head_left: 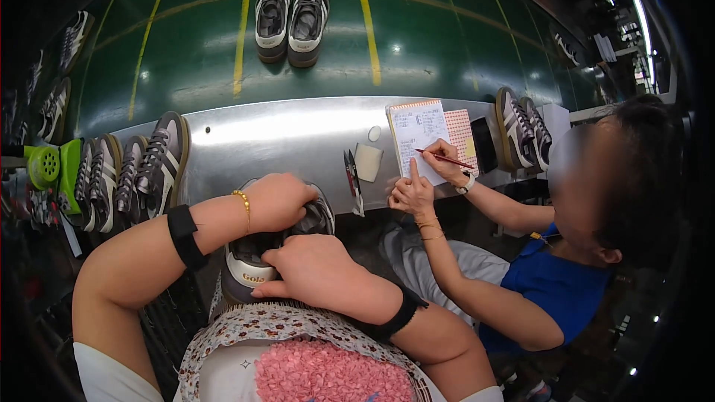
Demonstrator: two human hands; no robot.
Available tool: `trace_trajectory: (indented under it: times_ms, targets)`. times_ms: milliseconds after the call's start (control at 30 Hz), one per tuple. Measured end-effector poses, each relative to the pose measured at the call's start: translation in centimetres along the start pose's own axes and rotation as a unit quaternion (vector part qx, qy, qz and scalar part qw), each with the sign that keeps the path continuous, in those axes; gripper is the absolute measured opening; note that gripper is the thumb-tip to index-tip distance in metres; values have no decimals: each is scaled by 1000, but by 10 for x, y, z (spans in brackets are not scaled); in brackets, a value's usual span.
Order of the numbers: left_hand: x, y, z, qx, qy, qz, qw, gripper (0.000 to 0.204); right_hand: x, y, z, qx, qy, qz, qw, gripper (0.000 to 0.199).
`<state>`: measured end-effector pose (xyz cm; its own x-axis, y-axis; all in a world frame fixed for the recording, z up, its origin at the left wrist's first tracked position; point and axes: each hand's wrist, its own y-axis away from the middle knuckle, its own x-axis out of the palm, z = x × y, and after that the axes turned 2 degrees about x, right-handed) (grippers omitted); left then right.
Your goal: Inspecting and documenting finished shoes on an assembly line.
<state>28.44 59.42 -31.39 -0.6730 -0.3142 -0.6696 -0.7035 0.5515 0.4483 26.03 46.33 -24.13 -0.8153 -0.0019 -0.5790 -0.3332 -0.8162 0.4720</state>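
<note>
Gripping a grey sneaker [257, 253] held at the tabletop [283, 134] edge above the lap, both hands clamp on it; left hand [277, 201] over the top, right hand [313, 268] at its heel; beside, a co-worker's hand [447, 164] writes in a notebook [417, 130] with a red pencil [445, 157].

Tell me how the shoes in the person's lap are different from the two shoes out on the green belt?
The shoes in the lap are held by both hands, left hand and right hand; the pair on the green belt lies untouched. The lap shoes sit close, below the metal table; the belt pair sits far beyond it. The lap pair is mostly covered by hands; the belt pair shows its open tops. Both are dark sneakers with pale soles.
</note>
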Motion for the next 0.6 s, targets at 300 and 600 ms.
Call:
trace_trajectory:
  times_ms: [300,600]
  targets:
    - [-12,-11,-6,32,-11,27,999,24,2,5,-4,-5,-2,-9,1000,46]
    - [-17,-22,10,54,51,45,996,19,1,5,-5,-16,-9,-17,1000,44]
